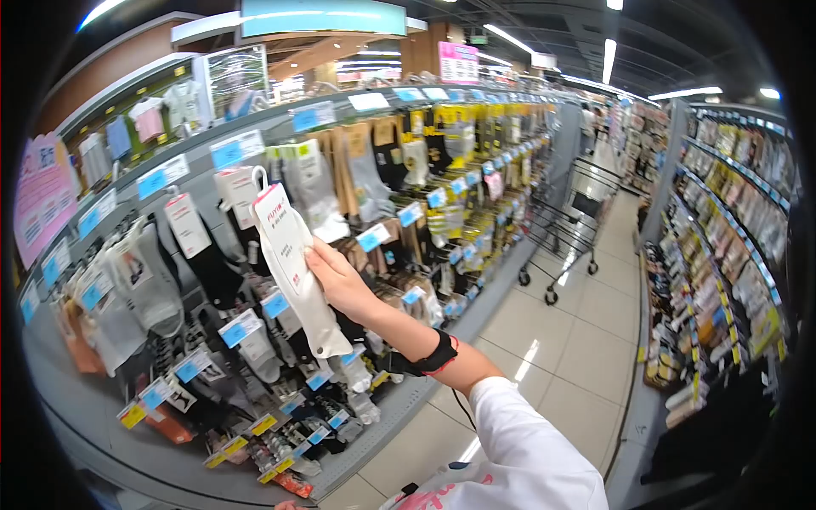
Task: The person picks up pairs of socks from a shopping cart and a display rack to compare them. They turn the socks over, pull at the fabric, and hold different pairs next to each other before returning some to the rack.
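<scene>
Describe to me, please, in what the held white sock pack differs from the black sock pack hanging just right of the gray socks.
The white sock pack is in the right hand; the black sock pack hangs untouched. The white sock pack looks nearer and larger than the black sock pack. Both have a white card with reddish print.

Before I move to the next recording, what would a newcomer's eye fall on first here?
Most likely the white socks on a hooked card, held up left of centre by the right hand before the sock rack. Next, probably the dark shopping cart standing in the aisle to the right, and the pink sign at the far left.
</scene>
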